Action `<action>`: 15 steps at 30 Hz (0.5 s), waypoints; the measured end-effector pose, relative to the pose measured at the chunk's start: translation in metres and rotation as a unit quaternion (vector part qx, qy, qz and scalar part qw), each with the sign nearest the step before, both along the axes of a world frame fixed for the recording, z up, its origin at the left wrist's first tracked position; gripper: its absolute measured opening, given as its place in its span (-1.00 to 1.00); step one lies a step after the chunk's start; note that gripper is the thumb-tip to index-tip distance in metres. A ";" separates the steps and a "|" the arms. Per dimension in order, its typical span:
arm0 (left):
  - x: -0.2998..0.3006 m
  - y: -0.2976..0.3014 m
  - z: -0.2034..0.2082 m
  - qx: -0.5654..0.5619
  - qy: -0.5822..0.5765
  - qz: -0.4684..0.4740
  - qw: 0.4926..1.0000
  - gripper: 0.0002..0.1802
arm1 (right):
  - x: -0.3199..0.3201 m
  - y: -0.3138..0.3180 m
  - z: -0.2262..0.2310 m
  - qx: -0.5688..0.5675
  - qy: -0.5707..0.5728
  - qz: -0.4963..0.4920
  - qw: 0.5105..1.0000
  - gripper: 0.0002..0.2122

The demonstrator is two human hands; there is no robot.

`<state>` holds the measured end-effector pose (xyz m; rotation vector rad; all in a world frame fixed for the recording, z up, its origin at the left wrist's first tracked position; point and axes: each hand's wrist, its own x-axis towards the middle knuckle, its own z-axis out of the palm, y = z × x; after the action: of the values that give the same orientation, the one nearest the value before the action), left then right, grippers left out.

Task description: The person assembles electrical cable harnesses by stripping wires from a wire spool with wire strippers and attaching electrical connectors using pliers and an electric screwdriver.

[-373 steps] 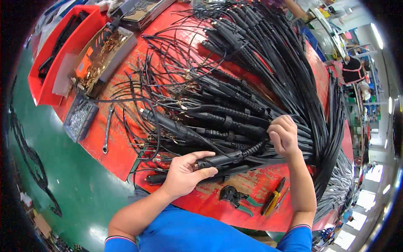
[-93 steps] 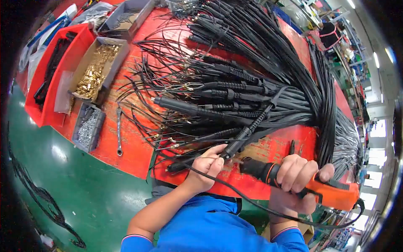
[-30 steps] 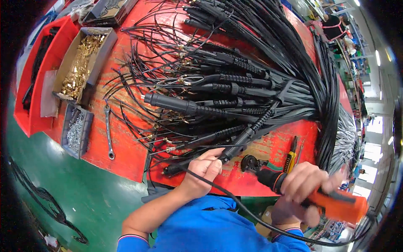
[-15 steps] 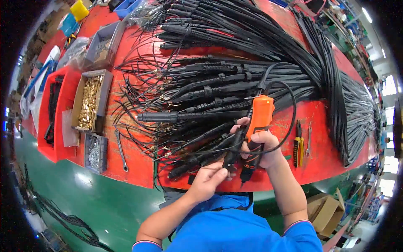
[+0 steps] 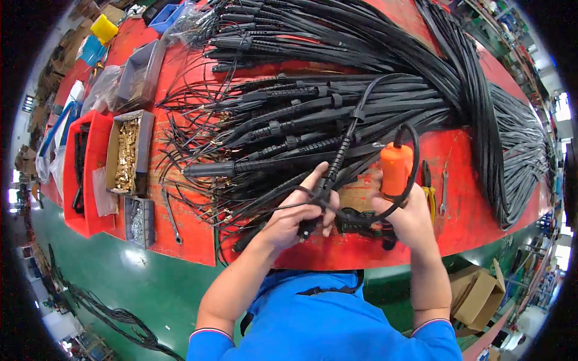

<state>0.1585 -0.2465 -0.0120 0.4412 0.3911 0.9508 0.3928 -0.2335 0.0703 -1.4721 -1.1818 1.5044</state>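
My left hand (image 5: 292, 218) is closed around a black cable handle with a ribbed sleeve (image 5: 344, 150), just above the table's near edge. Its cable bends away over the bundles. To the right, my right hand (image 5: 410, 218) grips an orange and black electric screwdriver (image 5: 396, 171), orange end up and dark lower end pointing down toward me. The screwdriver's black cord loops round in front of that hand. Between the hands, a dark piece (image 5: 356, 221) is partly covered by the cord; I cannot make out its kind. Black cable assemblies (image 5: 289, 144) lie just beyond my hands.
On the left stand a red bin (image 5: 96, 207), a box of brass parts (image 5: 143, 153) and a small tray of silver screws (image 5: 139, 221). A wrench (image 5: 171, 213) lies beside them. Yellow-handled pliers (image 5: 431, 201) and another wrench (image 5: 445, 191) lie right. A cardboard box (image 5: 478, 298) is below.
My right hand has moved right with the screwdriver, away from the cable handle. My left hand has shifted up along the handle, and the hands are farther apart.
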 end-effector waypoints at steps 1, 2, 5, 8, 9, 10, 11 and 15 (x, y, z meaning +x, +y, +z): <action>-0.002 0.001 0.003 0.002 0.002 0.000 1.000 -0.10 | 0.009 0.000 0.007 0.002 0.002 0.000 1.000 -0.57; -0.002 0.004 0.004 -0.018 0.068 -0.029 0.997 -0.08 | 0.018 0.001 0.014 -0.005 -0.069 0.051 0.996 -0.60; -0.006 0.010 0.006 -0.014 0.155 -0.072 0.985 -0.14 | 0.056 -0.006 0.008 -0.009 -0.217 0.135 0.967 -0.65; -0.004 0.015 0.016 -0.002 0.212 -0.063 0.975 -0.19 | 0.077 -0.014 0.008 0.184 -0.326 0.033 0.927 -0.65; -0.002 0.014 0.017 0.000 0.211 -0.059 0.976 -0.19 | 0.082 -0.018 0.005 0.268 -0.304 -0.031 0.914 -0.76; 0.002 0.015 0.019 0.010 0.222 -0.063 0.973 -0.18 | 0.095 -0.022 -0.003 0.329 -0.267 -0.070 0.903 -0.74; 0.005 0.013 0.020 0.018 0.236 -0.065 0.970 -0.17 | 0.094 -0.020 -0.004 0.387 -0.224 -0.107 0.888 -0.73; 0.022 0.003 0.007 -0.038 0.160 -0.029 0.986 -0.09 | 0.044 -0.003 0.013 0.658 -0.022 -0.203 0.725 -0.62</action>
<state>0.1803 -0.2434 -0.0051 0.5347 0.7004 0.8068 0.4369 -0.2362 0.0830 -0.6248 -1.3311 0.0789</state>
